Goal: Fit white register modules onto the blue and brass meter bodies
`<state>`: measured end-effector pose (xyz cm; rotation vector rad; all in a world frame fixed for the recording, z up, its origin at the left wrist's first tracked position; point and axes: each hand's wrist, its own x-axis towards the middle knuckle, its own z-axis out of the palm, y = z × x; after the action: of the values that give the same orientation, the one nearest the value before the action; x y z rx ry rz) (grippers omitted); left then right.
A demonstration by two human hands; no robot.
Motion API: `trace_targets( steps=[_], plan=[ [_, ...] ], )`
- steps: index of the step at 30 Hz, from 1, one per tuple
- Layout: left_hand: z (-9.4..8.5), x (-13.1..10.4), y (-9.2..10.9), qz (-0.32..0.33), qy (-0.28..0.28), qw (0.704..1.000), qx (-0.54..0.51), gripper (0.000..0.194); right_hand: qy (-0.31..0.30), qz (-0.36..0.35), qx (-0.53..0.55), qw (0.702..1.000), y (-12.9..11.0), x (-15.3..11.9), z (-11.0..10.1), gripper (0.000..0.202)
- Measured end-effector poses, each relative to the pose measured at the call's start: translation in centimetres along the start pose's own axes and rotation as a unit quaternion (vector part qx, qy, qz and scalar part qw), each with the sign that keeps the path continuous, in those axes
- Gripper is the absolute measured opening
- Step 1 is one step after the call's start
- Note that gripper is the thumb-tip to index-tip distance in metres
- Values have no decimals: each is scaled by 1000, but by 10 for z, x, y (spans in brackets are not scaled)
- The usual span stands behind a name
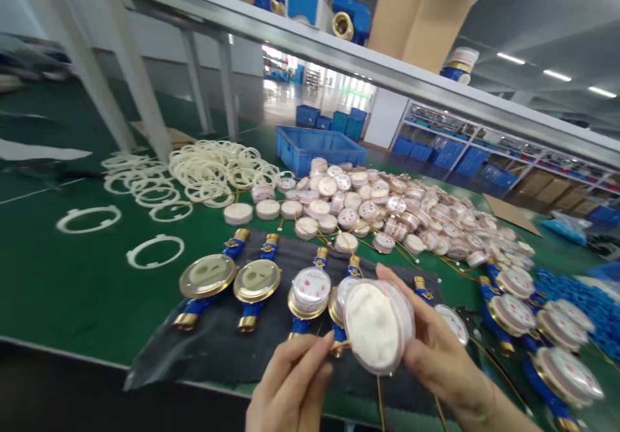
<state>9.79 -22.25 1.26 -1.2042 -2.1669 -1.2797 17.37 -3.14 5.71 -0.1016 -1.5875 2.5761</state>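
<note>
Just above the near edge of the green surface (pixel 58 290), a round clear-plastic meter insert with a white face (pixel 375 325) is held up off the dark mat (pixel 217 348), tilted so its flat white side looks back toward the person. The right hand (pixel 436 354) is the one carrying it: the fingers wrap its far rim from the right and behind, thumb on the lower edge. The left hand (pixel 293 380) sits just beside it, low and to the left, fingertips pinched together at the lower-left rim, seemingly on a thin wire there, though I cannot tell for sure. Directly beneath and behind the insert lie blue and brass water meter bodies (pixel 252 290) in a row, with a heap of similar white round inserts (pixel 387 216) farther back.
</note>
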Motion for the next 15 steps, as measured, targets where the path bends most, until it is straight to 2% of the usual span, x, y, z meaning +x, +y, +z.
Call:
trace_targets(
  steps=[3,5,8,10,12,15],
  plan=[
    [-16,-13,-20,-112,-44,993,-21,28,-71,-24,-163,984,-7,52,11,60],
    [-25,-24,-31,-169,-65,983,-19,25,-110,-27,-273,955,-3,91,19,57],
    [-34,-40,-47,-226,-78,971,0,26,-165,-21,-404,900,15,145,31,57],
    [-38,-49,-58,-248,-82,965,18,28,-204,-3,-441,874,29,173,37,60],
    [-42,-56,-69,-261,-85,961,38,28,-236,24,-437,867,42,193,43,63],
    [-49,-59,-84,-274,-60,956,85,27,-275,46,-427,860,53,208,51,64]
  ],
)
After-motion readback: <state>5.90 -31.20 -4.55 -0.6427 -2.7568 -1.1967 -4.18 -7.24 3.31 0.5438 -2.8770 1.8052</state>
